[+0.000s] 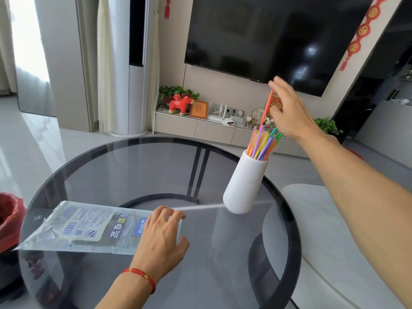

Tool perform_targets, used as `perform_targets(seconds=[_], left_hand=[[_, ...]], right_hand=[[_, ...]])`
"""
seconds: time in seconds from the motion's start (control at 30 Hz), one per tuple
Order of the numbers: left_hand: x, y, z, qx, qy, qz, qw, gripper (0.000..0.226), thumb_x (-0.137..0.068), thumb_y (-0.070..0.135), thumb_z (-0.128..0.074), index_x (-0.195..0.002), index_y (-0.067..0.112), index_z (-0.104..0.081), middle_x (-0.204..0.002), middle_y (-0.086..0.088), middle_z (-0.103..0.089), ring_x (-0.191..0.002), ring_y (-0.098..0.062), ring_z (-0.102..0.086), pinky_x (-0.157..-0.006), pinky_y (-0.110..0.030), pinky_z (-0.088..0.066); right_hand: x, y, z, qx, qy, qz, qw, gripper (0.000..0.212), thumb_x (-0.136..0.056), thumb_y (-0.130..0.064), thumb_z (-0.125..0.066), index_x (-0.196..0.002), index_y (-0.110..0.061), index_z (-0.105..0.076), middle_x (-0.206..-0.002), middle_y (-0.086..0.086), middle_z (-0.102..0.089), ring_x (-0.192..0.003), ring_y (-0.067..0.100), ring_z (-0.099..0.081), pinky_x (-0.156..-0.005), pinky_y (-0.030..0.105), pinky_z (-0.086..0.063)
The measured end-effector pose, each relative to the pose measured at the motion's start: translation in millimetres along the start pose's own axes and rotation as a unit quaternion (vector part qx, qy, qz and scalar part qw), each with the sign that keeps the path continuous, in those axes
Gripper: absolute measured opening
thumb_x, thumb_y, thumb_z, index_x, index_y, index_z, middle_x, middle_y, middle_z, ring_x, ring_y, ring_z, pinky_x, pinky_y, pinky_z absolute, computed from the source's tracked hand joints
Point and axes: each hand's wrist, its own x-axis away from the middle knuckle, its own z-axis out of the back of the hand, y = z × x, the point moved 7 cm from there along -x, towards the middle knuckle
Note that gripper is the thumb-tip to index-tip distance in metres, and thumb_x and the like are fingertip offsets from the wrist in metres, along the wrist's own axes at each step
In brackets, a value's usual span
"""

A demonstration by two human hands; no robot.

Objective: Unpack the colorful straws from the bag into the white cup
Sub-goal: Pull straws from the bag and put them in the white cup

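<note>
Nearly done, by the look of it: last straw going in. On the round glass table point(138, 166), flat near the front-left edge, the printed plastic straw bag point(89, 226), seemingly empty, though contents hard to read through the print. Upright toward the right edge, well apart from the bag, the ribbed white cup point(245, 186), already crowded with colorful straws point(262, 143) fanning out of its mouth. Above these, pinched near its top by the right hand point(289, 112) between thumb and fingers, other fingers loosely spread, one red straw point(266, 109), lower end among the others. Resting on the bag's open end, the left hand point(162, 237), fingers relaxed, gripping nothing. Next, probably: loosen the pinch, let the straw slide down.
</note>
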Motion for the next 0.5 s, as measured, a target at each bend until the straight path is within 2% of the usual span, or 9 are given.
perform_targets(seconds=[0.13,0.2,0.27,0.37,0.43,0.5], left_hand=[[-1.5,-1.2,0.2,0.002,0.007,-0.002,1.0,0.04,-0.076,0.02,-0.07,-0.115,0.017,-0.062,-0.11,0.001,-0.058,-0.12,-0.026,-0.048,-0.097,-0.04,-0.045],[-2.7,-1.7,0.1,0.002,0.008,0.0,1.0,0.041,-0.075,0.02,-0.071,-0.115,0.017,-0.063,-0.11,0.0,-0.059,-0.12,-0.027,-0.048,-0.097,-0.041,-0.046],[-3.2,-1.0,-1.1,-0.004,0.0,-0.003,1.0,0.044,-0.075,0.025,-0.071,-0.117,0.019,-0.062,-0.114,0.001,-0.059,-0.123,-0.026,-0.047,-0.098,-0.041,-0.044],[-3.1,-1.8,-0.6,-0.037,-0.014,-0.017,0.999,0.056,-0.072,0.046,-0.068,-0.124,0.026,-0.059,-0.123,0.003,-0.055,-0.129,-0.025,-0.042,-0.107,-0.043,-0.037],[-1.6,-6.4,-2.2,-0.088,-0.056,-0.017,0.994,0.071,-0.07,0.063,-0.058,-0.134,0.032,-0.051,-0.136,0.005,-0.048,-0.139,-0.024,-0.032,-0.118,-0.05,-0.025],[0.4,-15.0,-2.4,-0.131,-0.092,-0.012,0.987,0.084,-0.068,0.074,-0.05,-0.142,0.037,-0.039,-0.149,0.007,-0.037,-0.147,-0.023,-0.02,-0.122,-0.055,-0.012]], right_hand=[[8.6,6.0,-2.7,0.001,0.02,-0.005,1.0,0.051,-0.106,-0.002,-0.044,-0.157,-0.01,-0.044,-0.158,0.012,-0.05,-0.146,0.029,-0.047,-0.12,0.044,-0.039],[21.2,8.8,-11.1,-0.004,0.013,-0.006,1.0,0.047,-0.108,-0.008,-0.045,-0.154,-0.011,-0.049,-0.152,0.013,-0.057,-0.139,0.029,-0.054,-0.112,0.041,-0.043],[39.1,13.3,-28.8,0.005,-0.026,0.003,1.0,0.047,-0.108,-0.015,-0.046,-0.156,-0.013,-0.047,-0.157,0.013,-0.053,-0.142,0.029,-0.051,-0.115,0.044,-0.041],[61.3,22.1,-52.9,0.0,-0.08,0.001,0.997,0.059,-0.108,-0.024,-0.05,-0.163,-0.024,-0.031,-0.168,0.009,-0.039,-0.151,0.029,-0.041,-0.121,0.054,-0.037],[62.8,24.9,-53.3,-0.029,-0.07,-0.009,0.997,0.057,-0.107,-0.026,-0.05,-0.16,-0.031,-0.032,-0.166,0.008,-0.042,-0.144,0.032,-0.049,-0.114,0.057,-0.044],[58.7,24.0,-48.6,-0.034,-0.048,-0.01,0.998,0.054,-0.107,-0.027,-0.048,-0.159,-0.03,-0.035,-0.167,0.005,-0.041,-0.145,0.028,-0.048,-0.115,0.056,-0.044]])
